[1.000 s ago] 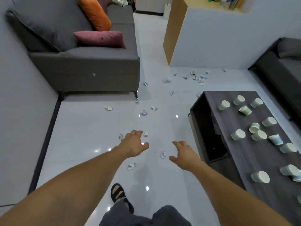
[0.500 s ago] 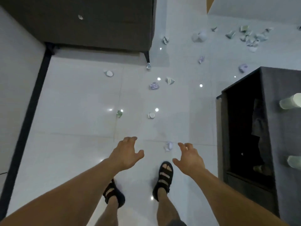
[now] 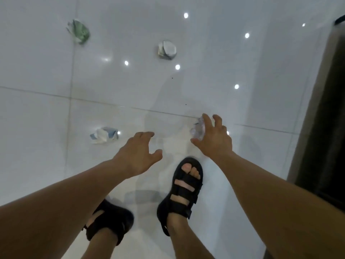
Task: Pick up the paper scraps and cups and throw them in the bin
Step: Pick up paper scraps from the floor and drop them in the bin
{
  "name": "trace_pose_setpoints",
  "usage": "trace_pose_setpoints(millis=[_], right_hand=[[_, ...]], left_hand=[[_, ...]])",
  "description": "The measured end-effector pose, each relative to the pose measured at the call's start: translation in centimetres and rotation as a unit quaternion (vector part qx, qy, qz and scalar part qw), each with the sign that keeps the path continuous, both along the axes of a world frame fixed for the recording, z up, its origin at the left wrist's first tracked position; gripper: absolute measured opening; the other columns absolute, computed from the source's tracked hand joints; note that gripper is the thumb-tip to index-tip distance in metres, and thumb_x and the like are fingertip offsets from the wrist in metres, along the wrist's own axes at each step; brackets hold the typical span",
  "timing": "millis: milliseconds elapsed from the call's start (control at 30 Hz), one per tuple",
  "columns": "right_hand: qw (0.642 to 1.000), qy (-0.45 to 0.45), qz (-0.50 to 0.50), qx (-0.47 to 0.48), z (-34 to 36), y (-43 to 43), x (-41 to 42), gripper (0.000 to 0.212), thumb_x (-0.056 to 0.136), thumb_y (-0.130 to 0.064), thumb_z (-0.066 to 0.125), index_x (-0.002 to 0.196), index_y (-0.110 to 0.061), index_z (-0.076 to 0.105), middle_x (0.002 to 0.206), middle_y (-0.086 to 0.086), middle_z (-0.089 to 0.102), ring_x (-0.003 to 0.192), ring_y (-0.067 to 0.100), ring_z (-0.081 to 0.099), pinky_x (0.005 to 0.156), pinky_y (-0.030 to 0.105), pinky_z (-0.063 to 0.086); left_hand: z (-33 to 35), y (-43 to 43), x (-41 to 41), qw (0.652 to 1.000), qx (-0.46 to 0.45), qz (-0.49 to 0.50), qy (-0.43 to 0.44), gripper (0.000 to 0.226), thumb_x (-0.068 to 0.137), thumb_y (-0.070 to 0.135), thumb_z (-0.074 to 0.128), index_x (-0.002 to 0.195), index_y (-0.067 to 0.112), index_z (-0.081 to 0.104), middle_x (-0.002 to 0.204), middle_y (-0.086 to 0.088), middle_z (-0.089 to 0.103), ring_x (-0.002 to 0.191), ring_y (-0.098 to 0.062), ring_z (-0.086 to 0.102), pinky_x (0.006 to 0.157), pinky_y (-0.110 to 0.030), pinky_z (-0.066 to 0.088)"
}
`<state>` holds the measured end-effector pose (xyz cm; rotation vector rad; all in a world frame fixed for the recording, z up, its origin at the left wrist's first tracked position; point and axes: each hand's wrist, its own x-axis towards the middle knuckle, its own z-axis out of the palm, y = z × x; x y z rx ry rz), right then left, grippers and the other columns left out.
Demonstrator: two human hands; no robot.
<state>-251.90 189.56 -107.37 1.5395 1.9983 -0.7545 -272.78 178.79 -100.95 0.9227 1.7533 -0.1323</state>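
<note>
white floor: wide room left of right sandal | dark cupboard edge: right of sandal | left hand: open, empty, above-left of sandal | right hand: spread wide over pale scrap just past sandal toes, not squeezing | blue-white scrap: left of sandal

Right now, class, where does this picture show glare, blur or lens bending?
Head view: light spots glare on the glossy floor; head view: the paper scrap by the right hand is blurred; head view: the dark table at the right edge leans, likely from the wide lens.
</note>
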Motion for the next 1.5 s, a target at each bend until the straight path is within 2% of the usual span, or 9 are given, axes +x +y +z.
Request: trace_pose_setpoints(millis=[267, 467, 633, 900, 1000, 1133, 1233, 1333, 1500], right_hand=[[0.994, 0.097, 0.008, 0.054, -5.4, -2.2, 1.1, 0.050, 0.089, -0.017, 0.065, 0.136, -0.017, 0.051, 0.130, 0.015, 0.042, 0.100, 0.035, 0.055, 0.071, 0.031, 0.045], [0.981, 0.187, 0.042, -0.013, 0.2, -5.1, -2.6, 0.059, 0.091, -0.025, 0.063, 0.146, -0.022, 0.040, 0.123, 0.007, 0.052, 0.103, 0.024, 0.055, 0.078, 0.035, 0.050], [0.949, 0.298, 0.056, -0.079, 6.2, -7.1, -8.6, 0.072, 0.085, -0.023, 0.069, 0.148, -0.021, 0.034, 0.125, 0.002, 0.054, 0.104, 0.019, 0.059, 0.081, 0.025, 0.045], [0.939, 0.321, 0.097, -0.078, 9.9, -9.1, -14.8, 0.055, 0.093, -0.023, 0.059, 0.144, -0.022, 0.036, 0.126, 0.001, 0.059, 0.098, 0.021, 0.064, 0.079, 0.029, 0.051], [0.938, 0.305, 0.142, -0.083, 9.6, -10.5, -16.5, 0.063, 0.093, -0.026, 0.058, 0.148, -0.024, 0.030, 0.124, -0.003, 0.063, 0.095, 0.017, 0.066, 0.079, 0.032, 0.055], [0.925, 0.313, 0.160, -0.147, 8.2, -13.0, -18.2, 0.075, 0.090, -0.039, 0.062, 0.152, -0.028, 0.021, 0.130, -0.006, 0.061, 0.107, 0.012, 0.062, 0.087, 0.027, 0.051], [0.932, 0.280, 0.188, -0.131, 5.8, -13.8, -18.9, 0.079, 0.090, -0.047, 0.059, 0.153, -0.022, 0.019, 0.150, 0.001, 0.039, 0.129, 0.020, 0.043, 0.102, 0.033, 0.040], [0.941, 0.170, 0.286, -0.058, 2.6, -13.1, -20.4, 0.082, 0.087, -0.042, 0.061, 0.153, -0.024, 0.015, 0.155, 0.005, 0.024, 0.137, 0.026, 0.026, 0.103, 0.040, 0.038], [0.929, 0.064, 0.365, -0.005, -2.1, -13.1, -23.4, 0.076, 0.088, -0.027, 0.060, 0.150, -0.030, 0.017, 0.155, 0.006, 0.021, 0.136, 0.030, 0.026, 0.096, 0.047, 0.042]], left_hand=[[-4.4, -1.7, 1.2, 1.000, -0.008, 0.027, -0.014, 0.067, 0.091, 0.049, 0.051, 0.148, 0.023, 0.027, 0.152, 0.000, 0.030, 0.127, -0.022, 0.044, 0.106, -0.040, 0.037], [-0.7, -1.3, 1.3, 0.986, -0.012, 0.154, -0.063, 0.069, 0.089, 0.049, 0.056, 0.147, 0.022, 0.029, 0.146, -0.002, 0.040, 0.127, -0.020, 0.046, 0.100, -0.032, 0.039], [3.4, -0.7, -0.7, 0.956, 0.007, 0.269, -0.117, 0.048, 0.088, 0.042, 0.058, 0.132, 0.028, 0.045, 0.122, 0.007, 0.059, 0.100, -0.013, 0.059, 0.080, -0.026, 0.043], [6.8, -3.9, -5.2, 0.874, 0.052, 0.449, -0.178, 0.037, 0.090, 0.021, 0.059, 0.125, 0.029, 0.052, 0.103, -0.006, 0.069, 0.089, -0.018, 0.070, 0.085, -0.042, 0.057], [6.4, -6.0, -6.8, 0.835, 0.063, 0.517, -0.176, 0.038, 0.089, 0.018, 0.060, 0.124, 0.033, 0.054, 0.100, -0.006, 0.070, 0.086, -0.019, 0.070, 0.084, -0.041, 0.057], [4.9, -9.0, -8.7, 0.835, 0.037, 0.535, -0.124, 0.034, 0.086, 0.015, 0.060, 0.115, 0.033, 0.060, 0.094, -0.001, 0.072, 0.085, -0.016, 0.071, 0.086, -0.040, 0.056], [3.0, -11.9, -10.7, 0.863, 0.005, 0.496, -0.091, 0.031, 0.091, 0.017, 0.059, 0.121, 0.022, 0.057, 0.104, -0.005, 0.065, 0.089, -0.021, 0.066, 0.080, -0.033, 0.056], [1.1, -15.4, -12.8, 0.904, -0.003, 0.425, -0.049, 0.027, 0.091, 0.013, 0.058, 0.118, 0.014, 0.054, 0.092, 0.005, 0.059, 0.081, -0.006, 0.056, 0.064, -0.006, 0.040], [-1.8, -20.1, -15.3, 0.911, -0.022, 0.412, -0.024, 0.023, 0.091, 0.015, 0.059, 0.113, 0.018, 0.054, 0.087, 0.012, 0.057, 0.080, -0.005, 0.055, 0.060, -0.012, 0.036]])
